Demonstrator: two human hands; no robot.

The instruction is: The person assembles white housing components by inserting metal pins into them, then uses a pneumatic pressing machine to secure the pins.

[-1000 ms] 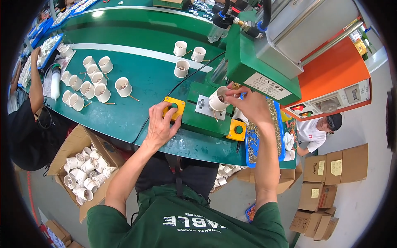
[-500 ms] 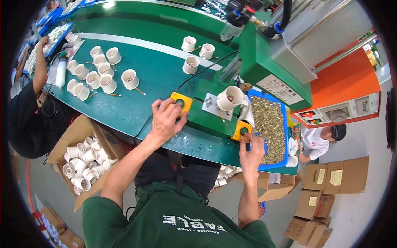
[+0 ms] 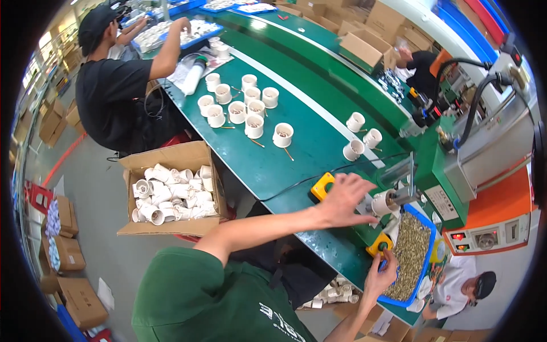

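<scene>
From where I stand, the white cup (image 3: 383, 203) sits under the green press (image 3: 434, 165), lying in line with its metal tip (image 3: 405, 195); the tip covers much of the cup's mouth, so I can't make out what's inside. The left hand (image 3: 343, 202) reaches in from the left of the press, its fingers spread wide apart around the cup's near side. Whether they touch it, I can't tell. That hand also hides part of a yellow button box (image 3: 322, 186) left of the press.

The right hand (image 3: 380, 277) is in front of the press, fingertips at the green button of another yellow button box (image 3: 374, 247). Its fingers are bent and partly overlap; I can't say whether they meet or press down.

Below the press is a blue tray (image 3: 432, 233) of small brassy pieces (image 3: 411, 251), too fine to tell apart. Well left of the press, white cups (image 3: 282, 135) stand on the tabletop (image 3: 307, 162), and farther left a carton (image 3: 171, 227) holds a jumbled heap, the lower ones buried.
</scene>
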